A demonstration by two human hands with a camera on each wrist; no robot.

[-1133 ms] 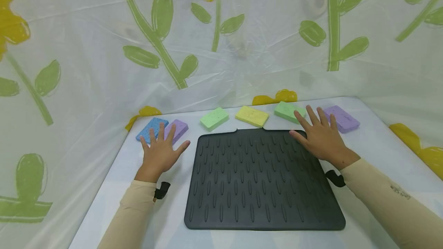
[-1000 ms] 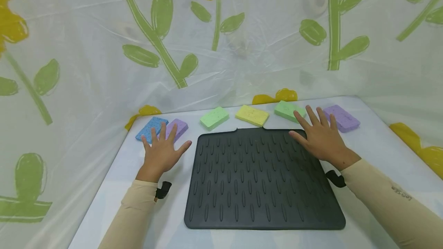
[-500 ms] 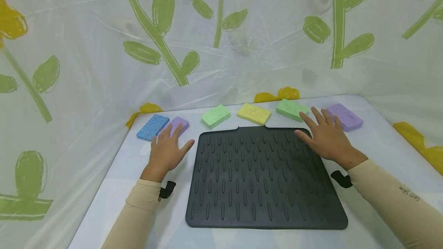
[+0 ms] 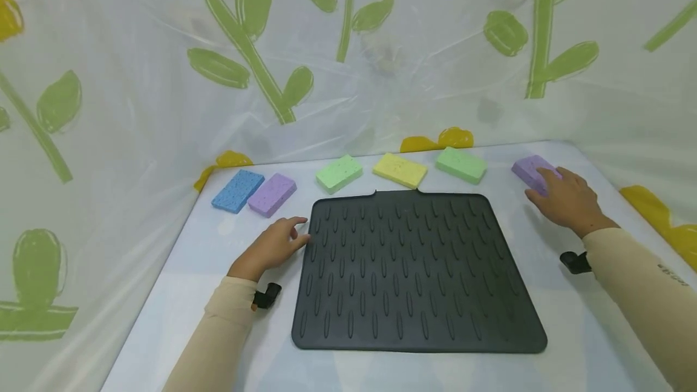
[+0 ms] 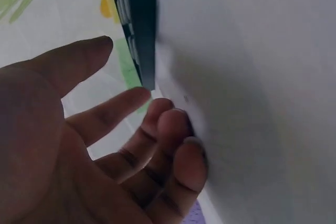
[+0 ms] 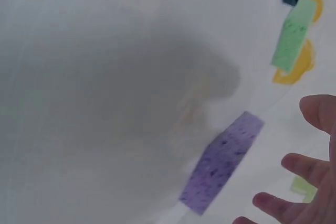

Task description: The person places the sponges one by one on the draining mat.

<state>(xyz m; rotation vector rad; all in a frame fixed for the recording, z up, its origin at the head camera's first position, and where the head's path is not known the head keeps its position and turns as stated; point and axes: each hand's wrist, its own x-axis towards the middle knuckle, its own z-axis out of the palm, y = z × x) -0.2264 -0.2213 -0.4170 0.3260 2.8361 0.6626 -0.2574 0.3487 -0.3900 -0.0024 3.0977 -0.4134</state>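
My left hand (image 4: 272, 245) is beside the upper left edge of a black ribbed mat (image 4: 419, 271), palm turned inward. In the left wrist view its thumb and index finger stretch toward the mat's corner (image 5: 147, 72), the other fingers bend loosely, and nothing is held. My right hand (image 4: 572, 201) hovers over the near side of a purple sponge (image 4: 526, 168) at the far right, partly covering it in the head view. The right wrist view shows spread fingers apart from that purple sponge (image 6: 220, 166).
Behind the mat lie a green sponge (image 4: 339, 173), a yellow sponge (image 4: 400, 169) and another green sponge (image 4: 461, 164). A blue sponge (image 4: 238, 190) and a purple sponge (image 4: 272, 194) sit at the back left. A flower-printed curtain (image 4: 136, 107) hangs behind the white table (image 4: 185, 295).
My left hand has drawn back from the blue and left purple sponges to the mat's left edge. My right hand has moved right, from the mat's corner to the right purple sponge.
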